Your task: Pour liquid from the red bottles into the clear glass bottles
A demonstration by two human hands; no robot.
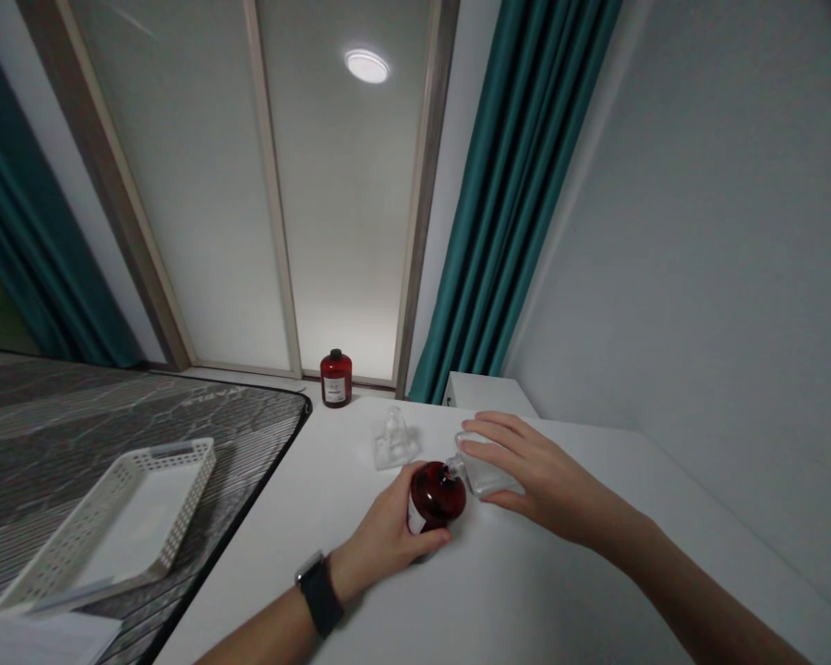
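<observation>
My left hand [391, 524], with a dark watch on the wrist, is wrapped round a dark red bottle [438, 495] with a white label on its side. No cap shows on this bottle. In my right hand [523, 471] is a clear glass bottle [486, 469], tipped sideways so that its neck meets the mouth of the red bottle. Whether liquid runs between them I cannot make out. Behind the red bottle, a clear glass stopper or small clear vessel [395, 440] rests on the white table [560, 591].
Another red bottle [336, 379] with a black cap stands at the table's far edge. To the left, a white perforated basket [121, 522] and some paper [38, 633] lie on a grey patterned surface [249, 420]. A white cabinet [491, 392] stands behind the table, near green curtains [505, 203].
</observation>
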